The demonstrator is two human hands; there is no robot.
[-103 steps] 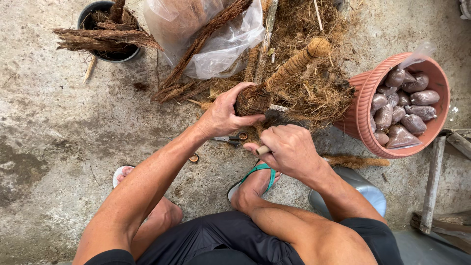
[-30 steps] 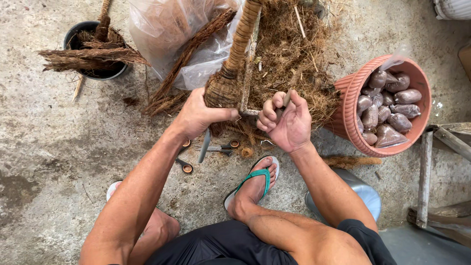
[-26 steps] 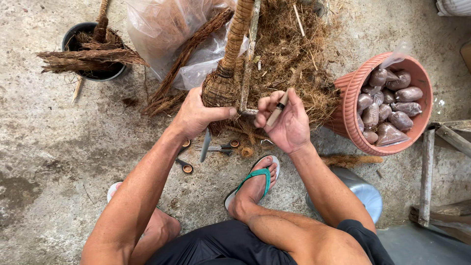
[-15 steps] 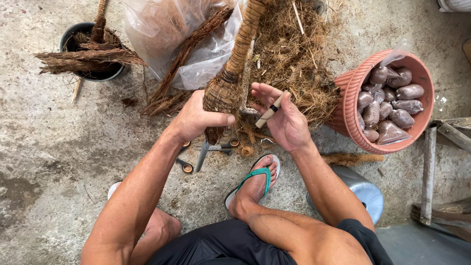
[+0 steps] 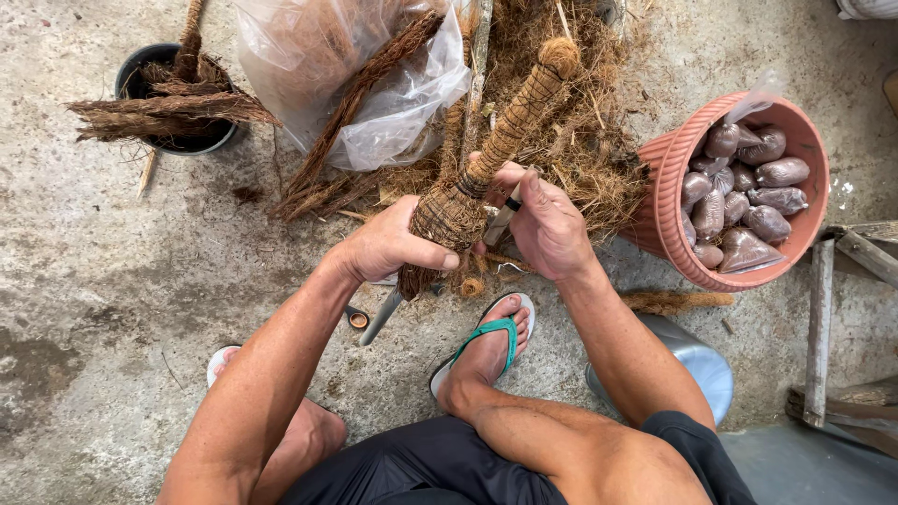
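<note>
A long bundle of brown coconut fibre bound round with cord (image 5: 510,136) leans away from me, its thick lower end near my knees. My left hand (image 5: 398,248) grips that thick end (image 5: 447,217). My right hand (image 5: 547,224) is closed on a small white and black tool (image 5: 505,210) and presses it against the bundle's side. Scissors (image 5: 379,318) lie on the concrete floor under my left hand, partly hidden. My right foot in a green flip-flop (image 5: 486,341) rests just below the bundle.
A heap of loose fibre (image 5: 571,140) lies behind the bundle. A clear plastic bag (image 5: 351,79) holds fibre sticks. A black pot (image 5: 178,98) with more sticks stands at far left. A terracotta pot (image 5: 669,201) of small dark packets stands at right, a metal stool (image 5: 702,369) below.
The bundle has tipped from upright to leaning up and right. My right hand has moved up against its side with the small tool. My left hand has kept its grip.
</note>
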